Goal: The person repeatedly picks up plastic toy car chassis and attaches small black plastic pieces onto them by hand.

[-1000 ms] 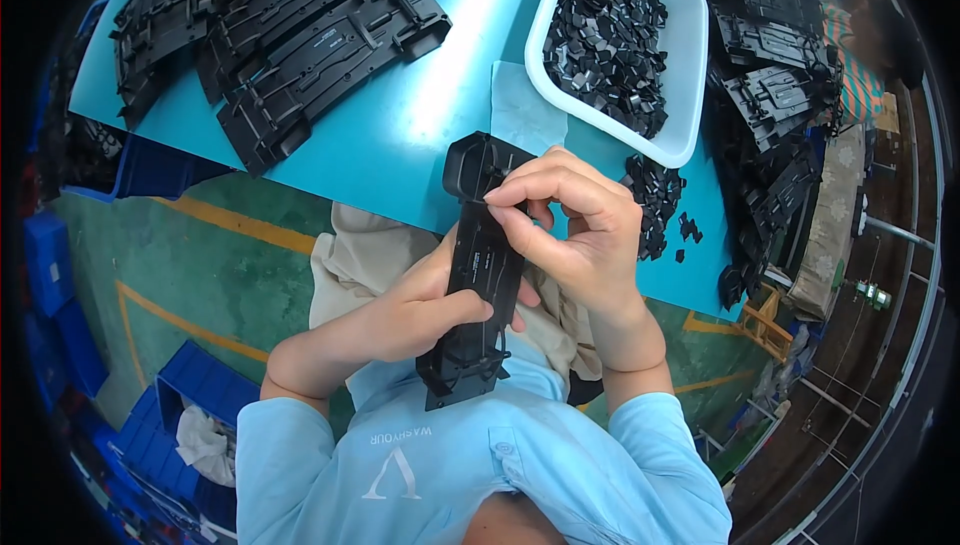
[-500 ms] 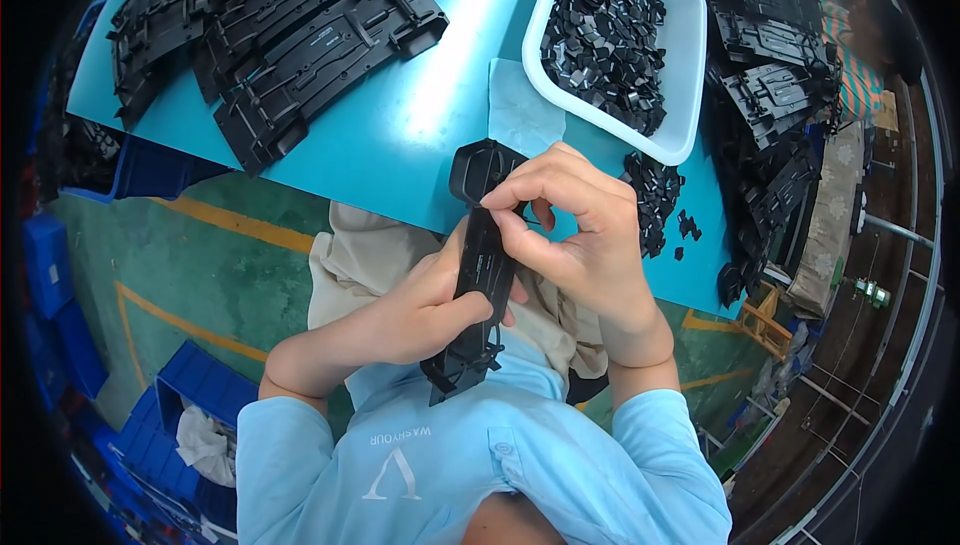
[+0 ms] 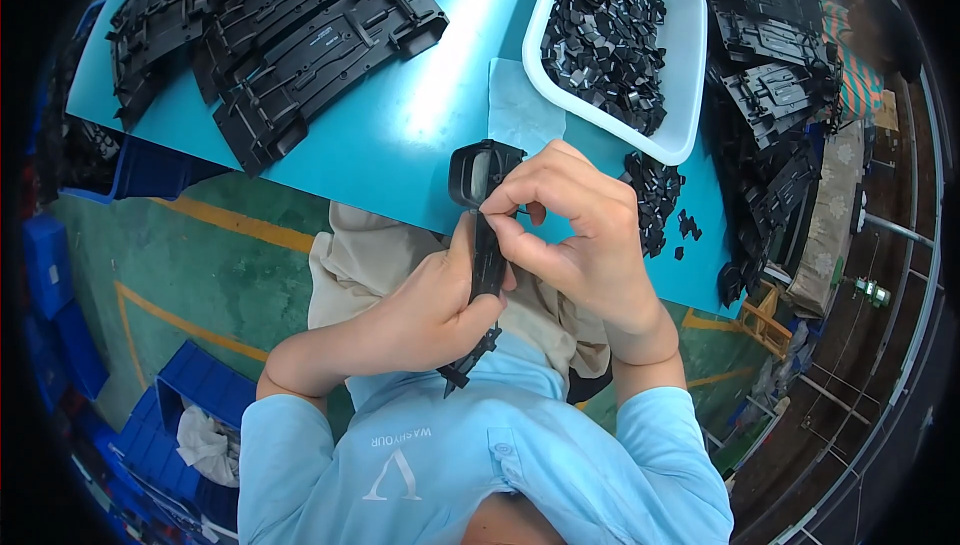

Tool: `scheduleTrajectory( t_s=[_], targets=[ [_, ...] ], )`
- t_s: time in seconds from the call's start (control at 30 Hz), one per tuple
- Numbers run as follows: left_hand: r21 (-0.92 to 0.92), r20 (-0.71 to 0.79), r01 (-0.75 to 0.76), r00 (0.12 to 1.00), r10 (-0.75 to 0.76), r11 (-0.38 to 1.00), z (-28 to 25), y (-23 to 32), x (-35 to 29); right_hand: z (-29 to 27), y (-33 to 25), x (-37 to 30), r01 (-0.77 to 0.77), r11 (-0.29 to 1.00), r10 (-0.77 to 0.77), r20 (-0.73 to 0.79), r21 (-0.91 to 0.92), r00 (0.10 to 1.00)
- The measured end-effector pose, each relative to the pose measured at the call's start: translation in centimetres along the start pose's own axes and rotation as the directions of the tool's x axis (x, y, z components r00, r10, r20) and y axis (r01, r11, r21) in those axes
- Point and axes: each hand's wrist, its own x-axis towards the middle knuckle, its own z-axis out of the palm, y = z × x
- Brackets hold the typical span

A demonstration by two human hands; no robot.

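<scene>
A long black molded plastic part (image 3: 488,263) is held over my lap at the table's near edge, tilted almost edge-on. My left hand (image 3: 445,305) wraps round its middle, thumb across the side. At its far end is a hollow, box-shaped opening (image 3: 476,177). Just below that opening, the thumb and index finger of my right hand (image 3: 570,220) pinch together against the part's edge. Whatever lies between those fingertips is hidden or too small to make out.
On the blue-green table (image 3: 400,135), a white tub (image 3: 690,95) holds many small black pieces. Loose pieces (image 3: 655,200) lie beside it. Similar long black parts are stacked at the left (image 3: 320,65) and right (image 3: 770,95). Blue crates (image 3: 200,385) stand on the floor.
The long black part has turned about its length, so less of its broad face shows. My left hand has rolled with it; my right fingertips stay near the same spot.
</scene>
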Motion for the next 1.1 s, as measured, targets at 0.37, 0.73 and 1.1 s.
scheduleTrajectory(
  t_s=[0.37,0.73,1.1],
  targets=[
    [-0.034,0.013,0.010,1.000,-0.010,0.999,0.1,-0.4,-0.1,-0.6,-0.4,-0.5,-0.051,0.997,0.050,0.025,0.057,0.998],
    [-0.044,-0.364,-0.015,0.931,-0.002,0.999,-10.1,6.2,0.0,-5.6,1.9,-5.2,-0.191,0.977,0.212,-0.308,0.098,0.927],
    [0.530,-0.784,0.493,0.595,0.177,0.690,-31.5,7.5,2.2,-14.5,10.4,-14.7,-0.579,0.773,0.089,-0.859,-0.259,0.504]
  ],
)
